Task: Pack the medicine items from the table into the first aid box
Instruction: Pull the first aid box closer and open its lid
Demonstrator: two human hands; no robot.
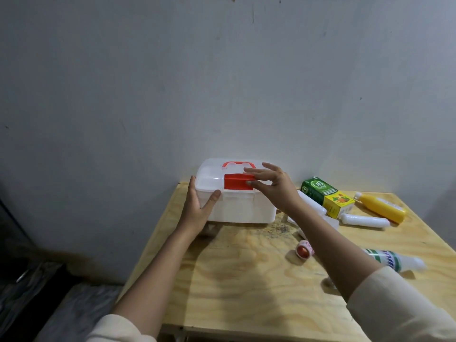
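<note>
Right forearm covers part of the medicine pile: a white tube (311,203) and a flat white item under the arm are only partly visible, can't identify them. White bottle with green/purple stripes (392,259), just right of the right forearm, is blurred, label unreadable. Small round red-and-white item (304,250) sits just left of the same forearm; can't tell what it is. Sleeves cut off at bottom edge.

Readable text: green/yellow carton (327,196), right of the right hand (270,185), shows "OB" plus "herbal" in a white oval; rest too small. Yellow bottle (382,206) further right has a label, illegible. White wrapped roll (364,220) lies between carton and yellow bottle, no writing visible.

First aid box (235,193): translucent white, lid closed, red handle on top, sits at the far left corner of the counter (246,280) against the wall, between both hands.

Left hand (197,206): flat, fingers spread, pressed against the box's left end, thumb on the front face. Bracing, not gripping.

Right hand: thumb and fingertips pinching the red latch (235,185) on the box front, remaining fingers spread above the lid.

All medicine items lie on the counter, right of the box.
</note>
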